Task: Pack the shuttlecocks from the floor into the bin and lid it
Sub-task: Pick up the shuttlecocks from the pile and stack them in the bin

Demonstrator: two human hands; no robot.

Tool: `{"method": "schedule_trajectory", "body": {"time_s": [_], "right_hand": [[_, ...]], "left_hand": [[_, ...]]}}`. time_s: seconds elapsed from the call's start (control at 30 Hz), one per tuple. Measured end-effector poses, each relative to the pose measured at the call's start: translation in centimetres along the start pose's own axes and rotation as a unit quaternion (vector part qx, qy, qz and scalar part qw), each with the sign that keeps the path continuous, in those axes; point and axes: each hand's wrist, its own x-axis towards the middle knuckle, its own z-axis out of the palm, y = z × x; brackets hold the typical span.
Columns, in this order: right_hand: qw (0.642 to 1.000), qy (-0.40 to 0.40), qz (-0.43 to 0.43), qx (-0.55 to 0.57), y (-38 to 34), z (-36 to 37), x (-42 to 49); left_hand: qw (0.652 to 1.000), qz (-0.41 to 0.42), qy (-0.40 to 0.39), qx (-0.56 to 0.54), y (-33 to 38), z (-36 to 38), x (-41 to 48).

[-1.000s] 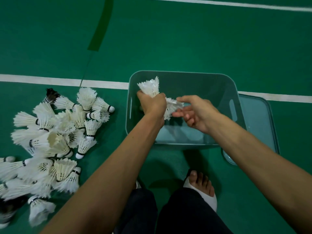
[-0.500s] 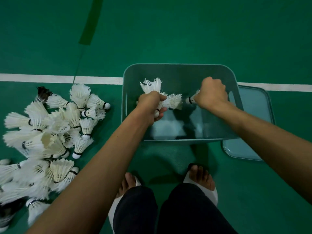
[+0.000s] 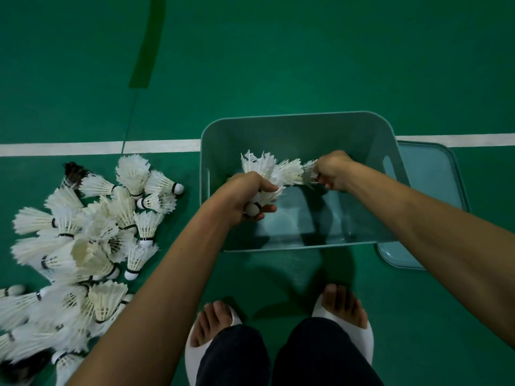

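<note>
Both hands are over the bin [image 3: 292, 118], which sits on the green floor [image 3: 306, 51]. The left hand [image 3: 248, 196] is curled round a bunch of shuttlecocks [image 3: 260, 167], and the right hand [image 3: 334, 171] pinches a single shuttlecock [image 3: 308, 171] by its feathers. This looks like the dropping-in step. Next, both hands should open low inside (feathers bend easily). A big pile [image 3: 92, 238] waits on the left; the lid [image 3: 434, 176] lies just right of the bin.

White feather shuttlecocks [image 3: 83, 246] lie heaped on the green court floor [image 3: 306, 65] at left. A small bunch [image 3: 267, 168], gripped by the left hand [image 3: 245, 196] and right hand [image 3: 334, 171], hangs over the open teal bin [image 3: 292, 116]. Its lid [image 3: 434, 190] lies flat at the bin's right.
</note>
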Motion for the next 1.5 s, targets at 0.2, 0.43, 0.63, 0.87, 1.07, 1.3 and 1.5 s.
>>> {"method": "schedule_trajectory", "body": {"time_s": [0.2, 0.43, 0.63, 0.87, 1.07, 1.3, 1.5], "right_hand": [[0.999, -0.008, -0.023, -0.029, -0.6, 0.3, 0.0], [0.998, -0.008, 0.002, 0.062, -0.6, 0.5, 0.1], [0.990, 0.071, -0.036, 0.113, -0.3, -1.0, -0.6], [0.979, -0.089, -0.174, 0.050, 1.8, -3.2, -7.3], [0.963, -0.029, -0.251, -0.094, 3.1, -4.9, -8.5], [0.878, 0.183, -0.260, -0.358, 2.1, -5.1, -8.3], [0.959, 0.195, -0.133, -0.158, 0.0, -2.7, -5.4]], "left_hand": [[0.996, 0.016, 0.036, 0.078, 0.0, 0.4, 1.6], [0.991, 0.006, 0.053, 0.124, 0.1, 0.8, 2.6], [0.997, 0.023, 0.041, 0.054, 0.5, 1.1, 2.5], [0.999, 0.034, -0.030, -0.001, 0.8, 3.4, 1.0], [0.998, 0.017, -0.003, 0.056, 0.7, 4.4, 0.2], [0.867, 0.101, 0.159, 0.462, 0.4, 3.1, 0.1], [0.841, 0.098, 0.086, 0.526, -0.3, 2.8, 1.5]]}}
